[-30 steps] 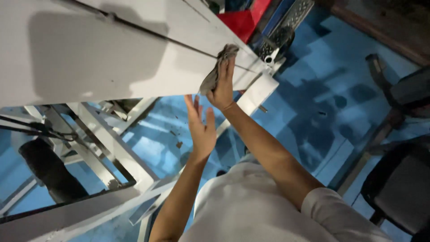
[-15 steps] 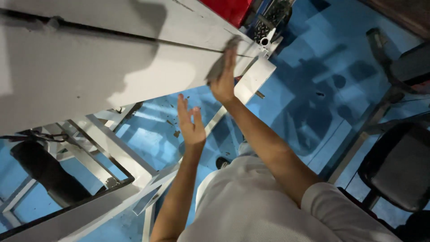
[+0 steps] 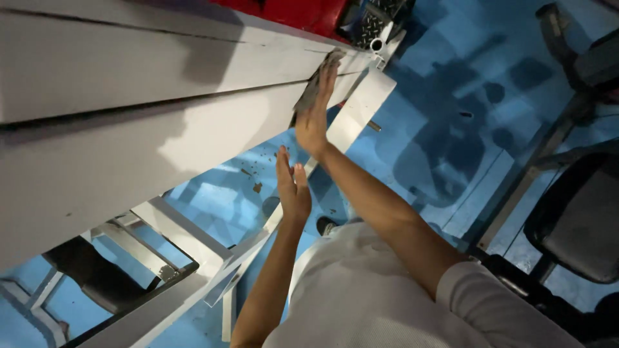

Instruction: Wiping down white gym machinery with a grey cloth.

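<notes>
My right hand (image 3: 314, 119) presses a grey rag (image 3: 311, 90) flat against the edge of a long white panel (image 3: 148, 109) that runs from the left to the upper middle. The palm covers most of the rag. My left hand (image 3: 293, 187) hangs below and in front of the panel with its fingers straight and together, holding nothing and touching nothing. A dark seam (image 3: 161, 103) splits the panel lengthwise.
A white metal frame (image 3: 187, 251) with crossbars stands under the panel. The floor (image 3: 445, 129) is blue. Red and black machine parts (image 3: 309, 13) sit behind the panel's far end. A dark padded seat (image 3: 577, 225) stands at the right, a black cylinder (image 3: 97, 277) at the lower left.
The view has shifted, so the panel fills more of the left. My right hand stays on the rag at the panel edge. My left hand has closed its fingers together and moved right.
</notes>
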